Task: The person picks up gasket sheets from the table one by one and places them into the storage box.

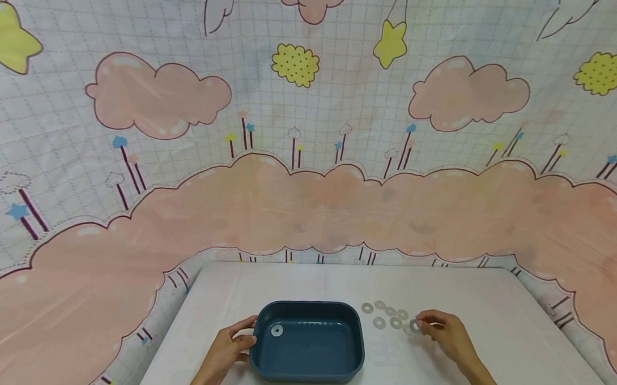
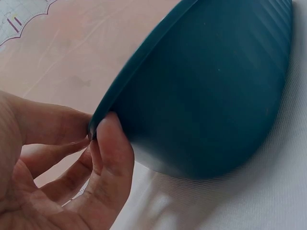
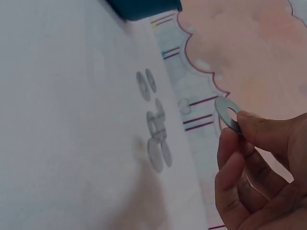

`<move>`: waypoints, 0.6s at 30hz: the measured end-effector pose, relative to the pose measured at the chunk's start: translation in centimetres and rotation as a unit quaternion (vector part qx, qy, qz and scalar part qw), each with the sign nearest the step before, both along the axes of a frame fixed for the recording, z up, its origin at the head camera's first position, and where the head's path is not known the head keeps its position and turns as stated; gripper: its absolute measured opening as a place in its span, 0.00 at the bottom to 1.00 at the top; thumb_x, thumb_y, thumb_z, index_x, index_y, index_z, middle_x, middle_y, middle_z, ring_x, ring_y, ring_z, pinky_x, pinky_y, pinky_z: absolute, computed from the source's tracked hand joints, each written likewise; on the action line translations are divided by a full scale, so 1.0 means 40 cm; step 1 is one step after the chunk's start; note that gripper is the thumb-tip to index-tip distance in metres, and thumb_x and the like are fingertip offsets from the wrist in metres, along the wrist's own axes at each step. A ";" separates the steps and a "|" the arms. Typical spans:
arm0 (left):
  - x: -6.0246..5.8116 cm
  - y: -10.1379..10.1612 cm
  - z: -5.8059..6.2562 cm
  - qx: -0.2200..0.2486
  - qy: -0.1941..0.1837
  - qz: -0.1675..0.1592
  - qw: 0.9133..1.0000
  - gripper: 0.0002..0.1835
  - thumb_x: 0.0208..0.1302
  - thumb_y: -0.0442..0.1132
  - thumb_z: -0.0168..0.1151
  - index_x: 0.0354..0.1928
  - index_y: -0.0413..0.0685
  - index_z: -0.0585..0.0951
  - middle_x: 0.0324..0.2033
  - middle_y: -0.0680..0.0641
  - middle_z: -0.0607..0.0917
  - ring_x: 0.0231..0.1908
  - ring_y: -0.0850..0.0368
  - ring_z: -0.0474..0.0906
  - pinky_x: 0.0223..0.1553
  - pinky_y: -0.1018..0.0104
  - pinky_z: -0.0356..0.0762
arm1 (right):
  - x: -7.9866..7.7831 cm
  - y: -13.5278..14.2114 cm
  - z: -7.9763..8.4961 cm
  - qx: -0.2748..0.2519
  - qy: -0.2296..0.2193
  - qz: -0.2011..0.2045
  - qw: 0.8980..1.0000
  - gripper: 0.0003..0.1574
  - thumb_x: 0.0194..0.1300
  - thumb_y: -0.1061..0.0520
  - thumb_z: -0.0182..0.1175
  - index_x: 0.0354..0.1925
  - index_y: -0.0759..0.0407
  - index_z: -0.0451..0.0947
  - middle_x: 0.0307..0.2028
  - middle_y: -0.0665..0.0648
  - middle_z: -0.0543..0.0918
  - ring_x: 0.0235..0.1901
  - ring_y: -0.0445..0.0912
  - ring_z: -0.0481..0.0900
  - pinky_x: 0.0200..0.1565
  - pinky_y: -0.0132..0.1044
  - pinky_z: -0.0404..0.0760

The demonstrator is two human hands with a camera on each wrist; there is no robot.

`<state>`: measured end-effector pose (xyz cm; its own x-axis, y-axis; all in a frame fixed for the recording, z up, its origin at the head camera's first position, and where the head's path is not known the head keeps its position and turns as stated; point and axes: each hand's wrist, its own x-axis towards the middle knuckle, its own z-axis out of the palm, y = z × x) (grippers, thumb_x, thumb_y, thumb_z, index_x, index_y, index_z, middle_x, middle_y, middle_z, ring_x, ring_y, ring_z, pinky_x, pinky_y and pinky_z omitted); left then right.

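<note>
The right hand (image 1: 446,336) pinched a flat, round, grey metal washer (image 3: 221,110) with a central hole, well right of the dark-blue rectangular plastic bin (image 1: 308,354). The bin's long axis ran left to right on the white worktop (image 1: 422,287). Loose washers (image 1: 390,316) lay between bin and right hand. The left hand (image 1: 226,344) pinched the bin's left rim.
</note>
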<state>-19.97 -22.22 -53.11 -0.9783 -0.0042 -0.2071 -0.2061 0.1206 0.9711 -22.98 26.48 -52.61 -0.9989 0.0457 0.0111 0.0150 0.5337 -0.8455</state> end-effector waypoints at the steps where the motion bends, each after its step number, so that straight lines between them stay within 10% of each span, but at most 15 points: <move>1: 0.001 0.000 0.000 0.001 -0.001 0.001 1.000 0.31 0.61 0.29 0.61 0.68 0.35 0.70 0.58 0.36 0.76 0.39 0.55 0.80 0.27 0.62 0.78 | 0.000 -0.004 0.004 -0.004 0.003 0.002 1.000 0.14 0.64 0.56 0.64 0.46 0.62 0.83 0.41 0.57 0.86 0.31 0.41 0.82 0.32 0.31 0.78; 18: 0.005 0.002 0.003 0.004 -0.003 0.004 1.000 0.30 0.61 0.29 0.61 0.67 0.36 0.70 0.58 0.36 0.75 0.37 0.55 0.79 0.27 0.63 0.77 | -0.009 -0.086 0.081 -0.103 0.033 0.035 0.993 0.18 0.65 0.59 0.64 0.49 0.70 0.81 0.41 0.64 0.86 0.29 0.41 0.85 0.31 0.33 0.83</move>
